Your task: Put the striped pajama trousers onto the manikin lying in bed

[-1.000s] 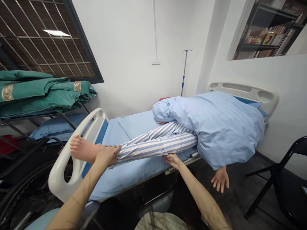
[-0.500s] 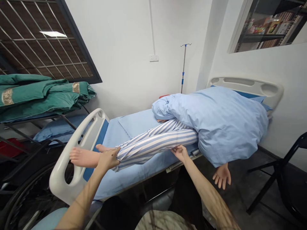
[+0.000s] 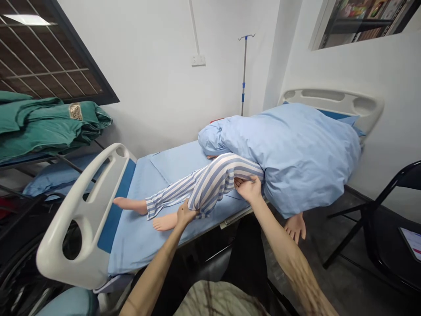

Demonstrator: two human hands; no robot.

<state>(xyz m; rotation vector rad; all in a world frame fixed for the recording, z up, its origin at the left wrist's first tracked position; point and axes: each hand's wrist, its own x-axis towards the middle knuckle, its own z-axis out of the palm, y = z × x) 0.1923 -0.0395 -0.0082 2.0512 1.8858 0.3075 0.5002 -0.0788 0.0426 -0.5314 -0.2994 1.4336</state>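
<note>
A mannequin in blue-and-white striped trousers (image 3: 226, 173) lies on the bed, with its near knee bent and raised. My left hand (image 3: 187, 213) is wrapped round that leg just above the ankle, over the trouser hem; the near foot (image 3: 164, 222) rests on the blue sheet (image 3: 131, 245). Under the same knee and thigh, my right hand (image 3: 249, 188) grips from below, its fingers partly hidden by the cloth. The far leg lies straight, its bare foot (image 3: 130, 204) by the footboard. A light blue quilt (image 3: 296, 149) covers the upper body; one mannequin hand (image 3: 296, 227) hangs out below it.
The footboard (image 3: 52, 254) stands at the left and the headboard (image 3: 329, 96) at the far right. A drip stand (image 3: 244, 74) is behind the bed. A black folding chair (image 3: 378, 228) holds a phone (image 3: 412, 241). Part of a wheelchair (image 3: 19, 263) is at lower left.
The near leg has gone from straight, with its foot over the footboard, to bent at the knee. My left hand has brought the ankle rightward onto the bed; my right hand stays beneath the knee.
</note>
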